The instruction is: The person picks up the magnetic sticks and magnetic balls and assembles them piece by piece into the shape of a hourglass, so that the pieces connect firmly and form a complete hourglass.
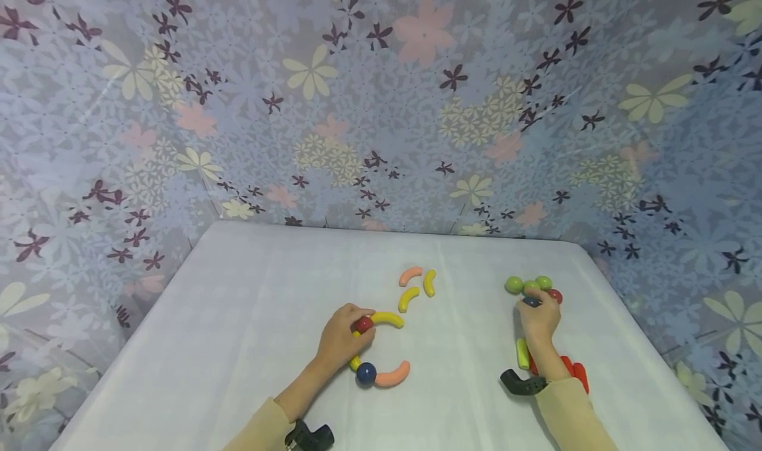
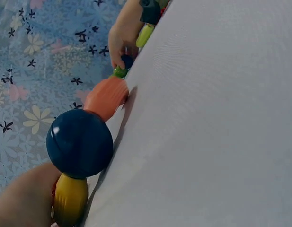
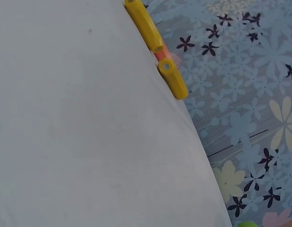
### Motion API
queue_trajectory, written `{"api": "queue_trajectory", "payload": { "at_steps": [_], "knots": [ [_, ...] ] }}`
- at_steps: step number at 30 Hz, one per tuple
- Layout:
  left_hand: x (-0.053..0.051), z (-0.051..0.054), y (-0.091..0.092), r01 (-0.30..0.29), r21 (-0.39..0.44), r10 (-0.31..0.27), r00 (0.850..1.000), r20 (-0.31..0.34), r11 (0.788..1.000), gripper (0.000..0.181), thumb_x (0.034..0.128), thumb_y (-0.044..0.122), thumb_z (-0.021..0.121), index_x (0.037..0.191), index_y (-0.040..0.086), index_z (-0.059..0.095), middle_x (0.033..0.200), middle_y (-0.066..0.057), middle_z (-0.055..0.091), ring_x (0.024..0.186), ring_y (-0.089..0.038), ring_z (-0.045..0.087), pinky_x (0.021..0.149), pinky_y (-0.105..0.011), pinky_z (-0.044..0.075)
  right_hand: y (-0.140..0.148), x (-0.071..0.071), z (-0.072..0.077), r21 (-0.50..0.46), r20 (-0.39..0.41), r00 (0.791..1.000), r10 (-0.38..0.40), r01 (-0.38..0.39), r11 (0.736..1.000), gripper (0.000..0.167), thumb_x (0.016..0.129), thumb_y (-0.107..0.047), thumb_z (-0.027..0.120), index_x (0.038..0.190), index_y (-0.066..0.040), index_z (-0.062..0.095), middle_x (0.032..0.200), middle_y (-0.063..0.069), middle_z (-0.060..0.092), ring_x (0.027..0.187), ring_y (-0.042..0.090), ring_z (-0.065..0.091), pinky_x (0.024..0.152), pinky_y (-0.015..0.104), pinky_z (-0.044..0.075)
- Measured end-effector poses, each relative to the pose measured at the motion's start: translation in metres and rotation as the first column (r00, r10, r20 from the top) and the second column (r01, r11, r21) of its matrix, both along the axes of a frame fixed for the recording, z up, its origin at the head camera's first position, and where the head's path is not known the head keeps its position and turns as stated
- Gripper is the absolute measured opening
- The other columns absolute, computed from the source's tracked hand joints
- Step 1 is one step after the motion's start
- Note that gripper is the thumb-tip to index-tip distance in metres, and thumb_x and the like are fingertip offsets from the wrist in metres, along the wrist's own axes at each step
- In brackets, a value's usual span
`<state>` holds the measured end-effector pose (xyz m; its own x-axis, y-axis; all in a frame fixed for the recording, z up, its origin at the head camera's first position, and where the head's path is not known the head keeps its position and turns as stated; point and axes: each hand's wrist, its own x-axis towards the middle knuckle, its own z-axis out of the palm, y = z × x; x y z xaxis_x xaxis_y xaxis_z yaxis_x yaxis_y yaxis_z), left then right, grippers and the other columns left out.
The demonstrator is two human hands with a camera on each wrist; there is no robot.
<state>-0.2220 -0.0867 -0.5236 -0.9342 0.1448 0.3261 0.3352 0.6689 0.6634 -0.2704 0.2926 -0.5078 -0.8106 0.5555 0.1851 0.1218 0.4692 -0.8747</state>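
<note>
My left hand (image 1: pixel 345 337) grips a red ball (image 1: pixel 364 325) between thumb and fingers. The ball sits at the end of a curved yellow piece (image 1: pixel 388 319), and a second yellow piece (image 2: pixel 71 199) runs below it, partly covered by the hand. That one meets a dark blue ball (image 1: pixel 366 373), which touches a curved orange piece (image 1: pixel 394 375). My right hand (image 1: pixel 540 317) pinches another dark blue ball (image 1: pixel 532 301) on the right of the table, just in front of green balls (image 1: pixel 514 284) and beside a red ball (image 1: pixel 555 295).
Loose on the white table (image 1: pixel 268 292) lie an orange piece (image 1: pixel 410 276) and two yellow pieces (image 1: pixel 430 283). A light green stick (image 1: pixel 522 354) and red pieces (image 1: pixel 580 375) lie by the right forearm, partly hidden. Floral cloth (image 1: pixel 369 107) rises behind the table.
</note>
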Motion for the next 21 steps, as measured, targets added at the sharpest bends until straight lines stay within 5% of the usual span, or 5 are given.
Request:
{"api": "queue_trajectory", "payload": {
  "at_steps": [10, 15, 21],
  "knots": [
    [0.001, 0.003, 0.003, -0.085, -0.051, 0.087, 0.995, 0.042, 0.995, 0.031, 0.08, 0.028, 0.07, 0.109, 0.016, 0.071, 0.088, 0.003, 0.057, 0.078, -0.008, 0.048, 0.066, -0.018, 0.04, -0.027, 0.004, 0.014, -0.048, -0.091, 0.996, -0.015, 0.01, 0.999, 0.034, 0.082, -0.001, 0.062, 0.114, 0.01, 0.058, 0.114, 0.029, 0.054, 0.112, 0.039, 0.049, 0.101, 0.048, 0.038],
    [0.001, 0.001, 0.002, -0.087, -0.073, 0.091, 0.994, 0.056, 0.994, 0.032, 0.0807, 0.03, 0.07, 0.11, 0.016, 0.07, 0.088, 0.003, 0.057, 0.078, -0.008, 0.047, 0.066, -0.018, 0.04, -0.063, 0.014, 0.019, -0.052, -0.043, 0.988, 0.147, -0.15, 0.987, 0.035, 0.084, -0.006, 0.065, 0.117, 0.005, 0.059, 0.116, 0.027, 0.059, 0.106, 0.034, 0.056, 0.079, 0.012, 0.04],
    [0.001, 0.002, 0.002, -0.067, -0.104, 0.073, 0.996, 0.051, 0.992, 0.036, 0.0815, 0.033, 0.071, 0.112, 0.015, 0.069, 0.088, 0.003, 0.057, 0.079, -0.009, 0.047, 0.067, -0.019, 0.04, -0.113, 0.029, 0.014, -0.076, 0.008, 0.925, 0.379, -0.378, 0.923, 0.039, 0.081, -0.005, 0.071, 0.117, 0.003, 0.06, 0.117, 0.023, 0.064, 0.109, 0.034, 0.061, 0.082, 0.014, 0.046]
  ]
}}
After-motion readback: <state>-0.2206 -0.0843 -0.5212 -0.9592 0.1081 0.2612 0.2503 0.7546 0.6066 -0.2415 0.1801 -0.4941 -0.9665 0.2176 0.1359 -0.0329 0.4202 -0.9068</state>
